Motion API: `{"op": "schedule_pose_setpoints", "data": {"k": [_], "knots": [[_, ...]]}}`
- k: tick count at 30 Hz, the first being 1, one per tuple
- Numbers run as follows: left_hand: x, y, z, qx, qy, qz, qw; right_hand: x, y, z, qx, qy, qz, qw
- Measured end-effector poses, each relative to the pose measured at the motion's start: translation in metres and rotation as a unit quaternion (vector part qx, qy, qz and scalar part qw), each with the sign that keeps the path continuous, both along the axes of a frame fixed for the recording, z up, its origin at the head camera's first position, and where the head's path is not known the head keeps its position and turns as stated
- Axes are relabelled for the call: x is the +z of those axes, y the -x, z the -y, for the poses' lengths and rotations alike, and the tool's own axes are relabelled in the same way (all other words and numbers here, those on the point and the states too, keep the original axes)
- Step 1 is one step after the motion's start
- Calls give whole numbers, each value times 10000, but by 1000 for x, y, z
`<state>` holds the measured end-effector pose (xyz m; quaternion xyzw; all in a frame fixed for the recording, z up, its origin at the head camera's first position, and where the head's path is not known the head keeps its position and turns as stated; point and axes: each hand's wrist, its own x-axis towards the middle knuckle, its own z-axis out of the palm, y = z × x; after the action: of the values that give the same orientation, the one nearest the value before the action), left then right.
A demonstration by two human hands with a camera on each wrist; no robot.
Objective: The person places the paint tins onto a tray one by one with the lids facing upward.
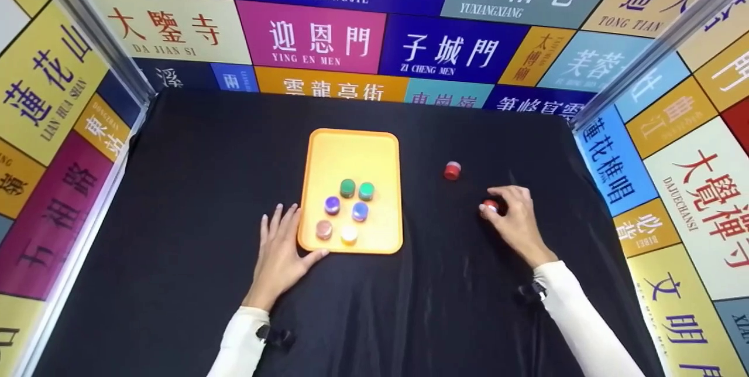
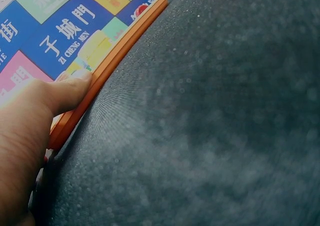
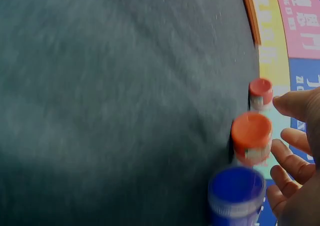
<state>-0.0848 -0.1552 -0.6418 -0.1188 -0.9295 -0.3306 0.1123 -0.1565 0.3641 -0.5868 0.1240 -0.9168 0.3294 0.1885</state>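
My left hand (image 1: 279,254) rests at the near left corner of the orange-yellow tray (image 1: 354,146). Its straight fingers lie along the left side, and the thumb (image 2: 72,90) touches the front rim. Several small round pots with green, purple, blue, brown and pale tops stand on the tray. My right hand (image 1: 515,213) is over an orange-red pot (image 3: 251,136), thumb and fingers spread above it. Farther off stands a red pot (image 1: 452,170). A blue-topped pot (image 3: 236,191) stands closest to the right wrist camera; in the head view it is hidden.
Black cloth (image 1: 216,154) covers the table and has folds toward the front. Panels with large printed characters (image 1: 310,37) stand behind and on both sides, joined by metal posts (image 1: 655,43) at the corners.
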Motion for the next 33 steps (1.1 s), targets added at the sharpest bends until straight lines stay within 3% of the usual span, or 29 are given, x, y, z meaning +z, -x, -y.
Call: {"op": "schedule_pose_setpoints", "data": {"k": [13, 24, 33], "knots": [[0, -1, 0, -2, -25, -23, 10000, -1, -8, -19, -142, -63, 273, 9995], [1, 0, 0, 10, 9, 29, 10000, 3, -16, -20, 199, -119, 604, 9979], [0, 0, 0, 12, -2, 75, 10000, 4, -22, -19, 404, -334, 1225, 9911]]}}
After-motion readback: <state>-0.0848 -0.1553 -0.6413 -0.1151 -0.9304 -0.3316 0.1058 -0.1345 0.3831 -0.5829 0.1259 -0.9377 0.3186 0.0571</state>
